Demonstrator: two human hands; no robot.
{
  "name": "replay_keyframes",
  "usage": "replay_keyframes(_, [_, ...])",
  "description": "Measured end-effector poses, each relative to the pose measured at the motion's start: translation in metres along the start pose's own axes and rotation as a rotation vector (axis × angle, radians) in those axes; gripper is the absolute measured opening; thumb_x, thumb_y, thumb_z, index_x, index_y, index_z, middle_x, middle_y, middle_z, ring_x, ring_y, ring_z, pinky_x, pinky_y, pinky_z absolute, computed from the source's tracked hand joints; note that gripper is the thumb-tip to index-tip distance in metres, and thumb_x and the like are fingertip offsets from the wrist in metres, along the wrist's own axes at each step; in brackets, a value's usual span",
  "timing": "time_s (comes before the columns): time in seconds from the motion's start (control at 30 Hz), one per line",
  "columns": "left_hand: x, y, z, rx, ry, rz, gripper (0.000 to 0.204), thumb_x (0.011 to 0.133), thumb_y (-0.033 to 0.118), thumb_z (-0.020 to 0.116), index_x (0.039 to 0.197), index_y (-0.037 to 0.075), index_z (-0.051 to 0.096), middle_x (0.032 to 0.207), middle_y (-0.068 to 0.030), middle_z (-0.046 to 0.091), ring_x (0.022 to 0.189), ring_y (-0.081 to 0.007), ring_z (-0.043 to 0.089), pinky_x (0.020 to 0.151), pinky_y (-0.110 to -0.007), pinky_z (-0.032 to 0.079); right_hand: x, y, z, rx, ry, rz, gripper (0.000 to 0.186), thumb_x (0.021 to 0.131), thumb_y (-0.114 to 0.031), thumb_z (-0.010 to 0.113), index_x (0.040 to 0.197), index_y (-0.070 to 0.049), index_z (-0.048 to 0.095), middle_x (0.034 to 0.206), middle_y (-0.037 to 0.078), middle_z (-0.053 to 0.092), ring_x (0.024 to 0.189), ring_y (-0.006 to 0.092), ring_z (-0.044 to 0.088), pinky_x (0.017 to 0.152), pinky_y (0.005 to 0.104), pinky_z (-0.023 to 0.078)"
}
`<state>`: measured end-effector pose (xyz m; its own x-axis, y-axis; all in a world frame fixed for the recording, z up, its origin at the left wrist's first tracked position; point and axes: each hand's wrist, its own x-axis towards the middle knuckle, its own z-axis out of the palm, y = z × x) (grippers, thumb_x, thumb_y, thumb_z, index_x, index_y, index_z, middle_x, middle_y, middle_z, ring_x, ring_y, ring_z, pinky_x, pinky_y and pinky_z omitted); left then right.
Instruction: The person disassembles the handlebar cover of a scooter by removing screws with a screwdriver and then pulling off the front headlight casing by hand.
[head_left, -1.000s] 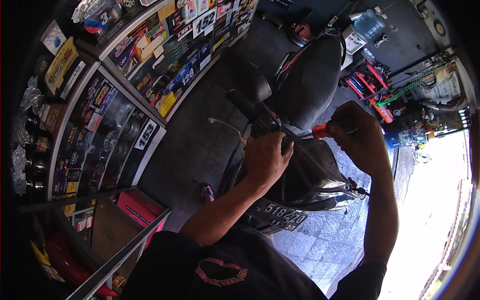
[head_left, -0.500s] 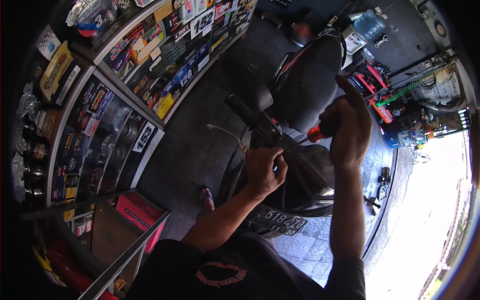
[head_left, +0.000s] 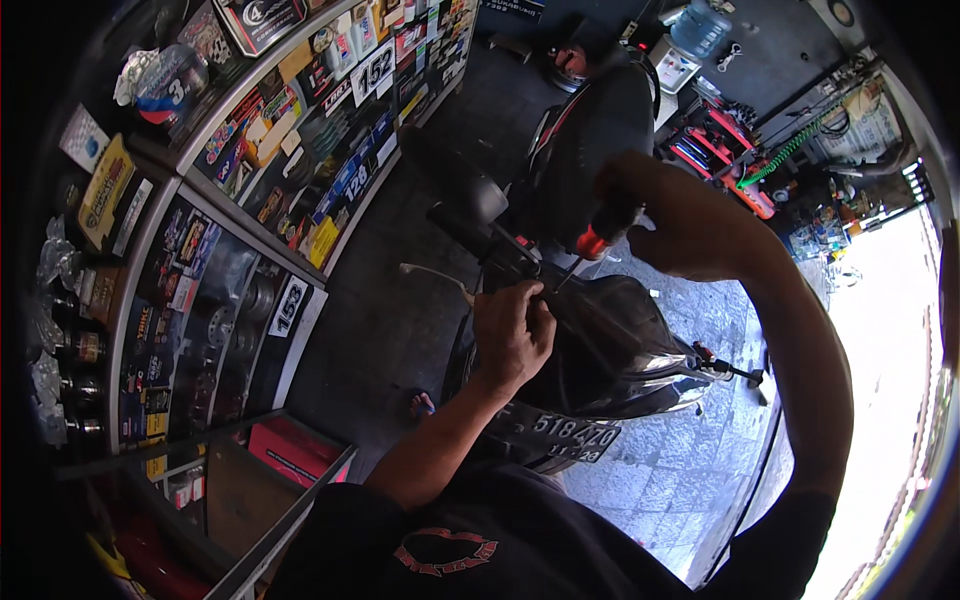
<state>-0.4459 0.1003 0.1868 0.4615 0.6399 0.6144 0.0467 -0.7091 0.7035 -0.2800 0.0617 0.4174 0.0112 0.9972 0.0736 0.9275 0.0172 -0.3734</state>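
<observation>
— Looking for the metal-shafted screwdriver with the red-and-black handle (head_left: 592, 244)?
— Slants between the right hand (head_left: 685, 228) and the left hand (head_left: 511, 338), by the far-left corner of the motorcycle's dark, glossy plastic front cowl (head_left: 622, 322).
— Held how?
— Gripped by the handle in the right hand.
— And on the left?
— Finger and thumb together near the tip, beside the cowl; cannot tell whether pinching anything.

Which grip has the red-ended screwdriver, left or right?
The right grip: it is at the handle of the screwdriver. The left grip is only near the lower end of the shaft, away from the handle.
</observation>
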Motion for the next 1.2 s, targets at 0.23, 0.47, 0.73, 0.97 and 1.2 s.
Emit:
replay_keyframes(0.23, [0.033,0.014,-0.022,0.069,-0.373,-0.046,0.029,0.085,0.015,0.066,0.110,0.003,0.064,0.085,-0.0144,0.071,0.079,-0.0300,0.069,0.076,-0.042,0.051,0.017,-0.041,-0.018,-0.555,-0.371,0.512,0.030,0.085,-0.020,0.060,0.107,0.000,0.059,0.095,0.017,0.070,0.089,0.0333,0.068,0.078,0.0434,0.052])
replay_keyframes(0.47, [0.047,0.005,-0.031,0.081,-0.588,-0.111,0.026,0.088,0.021,0.066,0.111,0.009,0.065,0.083,-0.0132,0.070,0.075,-0.0303,0.068,0.068,-0.040,0.053,0.007,-0.023,-0.009,-0.162,-0.155,0.225,0.026,0.090,-0.026,0.063,0.103,-0.004,0.059,0.089,0.015,0.071,0.086,0.0318,0.069,0.077,0.0411,0.052])
replay_keyframes(0.73, [0.063,0.005,-0.029,0.062,-0.687,-0.128,0.021,0.090,0.024,0.063,0.106,0.011,0.067,0.081,-0.0147,0.069,0.077,-0.0339,0.068,0.069,-0.043,0.052,-0.002,0.002,0.001,-0.011,0.065,0.007,0.033,0.092,-0.035,0.059,0.101,-0.004,0.061,0.083,0.015,0.071,0.082,0.0331,0.069,0.076,0.0433,0.052])
replay_keyframes(0.97, [0.072,0.014,-0.024,0.109,-0.719,-0.138,0.019,0.088,0.025,0.065,0.099,0.010,0.068,0.083,-0.0148,0.069,0.081,-0.0353,0.067,0.070,-0.044,0.052,0.005,-0.006,0.001,-0.127,-0.074,0.205,0.039,0.092,-0.039,0.056,0.100,-0.003,0.064,0.083,0.015,0.071,0.088,0.0350,0.069,0.081,0.0452,0.052])
replay_keyframes(1.2, [0.074,0.015,-0.026,0.101,-0.756,-0.163,0.017,0.087,0.024,0.066,0.095,0.009,0.067,0.089,-0.0149,0.069,0.085,-0.0352,0.067,0.072,-0.044,0.052,0.013,-0.032,-0.018,-0.335,-0.273,0.360,0.039,0.093,-0.039,0.054,0.111,-0.006,0.065,0.086,0.010,0.073,0.092,0.0311,0.070,0.085,0.0439,0.052])
